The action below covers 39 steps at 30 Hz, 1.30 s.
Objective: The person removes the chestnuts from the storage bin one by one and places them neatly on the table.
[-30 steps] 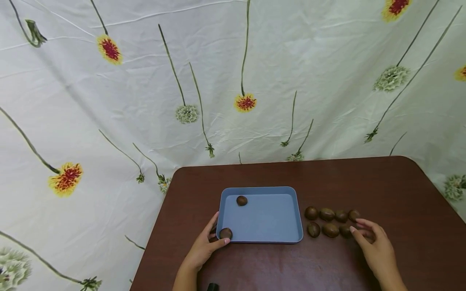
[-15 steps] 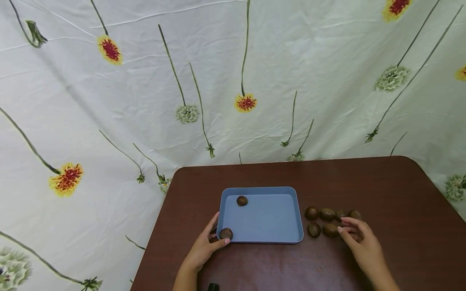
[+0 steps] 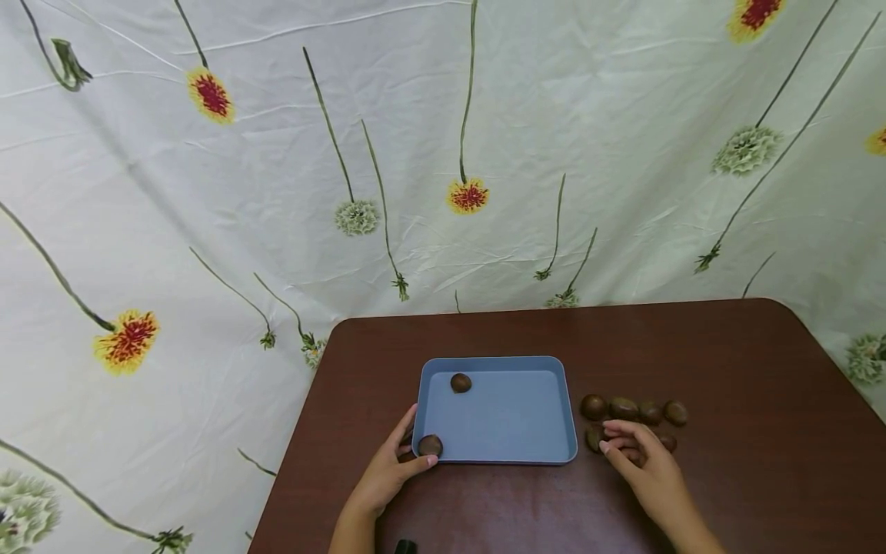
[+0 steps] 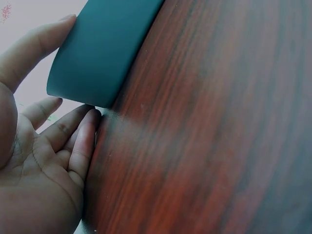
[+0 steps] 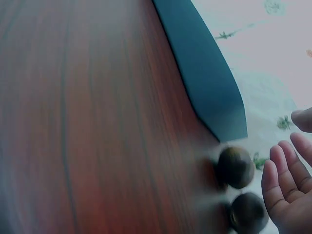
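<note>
A blue rectangular tray point(image 3: 498, 412) lies on the table, with one chestnut point(image 3: 460, 382) toward its back left and another chestnut point(image 3: 430, 445) in its front left corner. My left hand point(image 3: 384, 469) holds that corner, thumb on the front rim and fingers along the left side. To the tray's right, more chestnuts point(image 3: 624, 408) form two rows. Over the front row is my right hand point(image 3: 644, 465), its fingertips right at the leftmost chestnut point(image 3: 593, 438) and hiding part of the row. In the right wrist view, a gap shows between thumb and fingers, beside two chestnuts point(image 5: 236, 167).
The dark brown table point(image 3: 747, 362) has rounded back corners. Behind it hangs a white cloth point(image 3: 277, 192) printed with flowers. A small black object point(image 3: 405, 546) shows at the bottom edge of the head view, near the left forearm.
My right hand has moved left along the front row of chestnuts, from its right end to its left end, uncovering the right end. The left hand and the tray stay put.
</note>
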Available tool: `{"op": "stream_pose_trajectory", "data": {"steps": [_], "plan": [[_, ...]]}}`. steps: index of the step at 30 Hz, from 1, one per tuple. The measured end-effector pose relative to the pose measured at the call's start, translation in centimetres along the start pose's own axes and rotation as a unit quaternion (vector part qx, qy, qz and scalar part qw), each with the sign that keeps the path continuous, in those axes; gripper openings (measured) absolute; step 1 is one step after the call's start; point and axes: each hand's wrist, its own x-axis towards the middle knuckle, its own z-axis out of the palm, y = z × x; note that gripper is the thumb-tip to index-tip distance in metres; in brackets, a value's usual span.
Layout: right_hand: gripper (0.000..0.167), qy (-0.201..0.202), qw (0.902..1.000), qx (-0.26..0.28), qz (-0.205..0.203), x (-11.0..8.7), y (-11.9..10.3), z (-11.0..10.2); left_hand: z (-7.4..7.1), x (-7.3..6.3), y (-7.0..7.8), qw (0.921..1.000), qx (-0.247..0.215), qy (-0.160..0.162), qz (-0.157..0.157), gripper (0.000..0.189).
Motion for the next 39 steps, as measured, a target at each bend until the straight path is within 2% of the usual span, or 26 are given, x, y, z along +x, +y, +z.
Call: {"op": "stream_pose_trajectory", "data": {"steps": [4, 10, 17, 25, 29, 39], "plan": [[0.029, -0.016, 0.9995, 0.012, -0.025, 0.0, -0.5, 1.4, 0.0, 0.0, -0.1, 1.0000, 0.001, 0.001, 0.000, 0.097], [0.029, -0.049, 0.9978, 0.031, -0.034, 0.2, -1.3, 3.7, 0.0, 0.1, -0.1, 1.0000, 0.000, -0.002, -0.001, 0.095], [0.029, -0.056, 0.9939, 0.016, -0.094, 0.5, -1.9, 6.1, 0.0, 0.1, -0.2, 1.0000, -0.001, -0.002, 0.000, 0.096], [0.027, -0.109, 0.9911, 0.039, -0.065, 1.5, -2.7, 8.3, -0.1, 0.3, -0.5, 1.0000, 0.001, -0.001, 0.004, 0.097], [0.027, -0.135, 0.9865, 0.046, -0.082, 2.3, -3.3, 9.4, -0.2, 0.4, -0.6, 1.0000, -0.004, -0.007, 0.006, 0.097], [0.027, -0.209, 0.9730, 0.038, -0.091, 4.0, -5.3, 12.3, -0.1, 0.4, -0.7, 0.9999, 0.002, 0.000, 0.012, 0.096]]}}
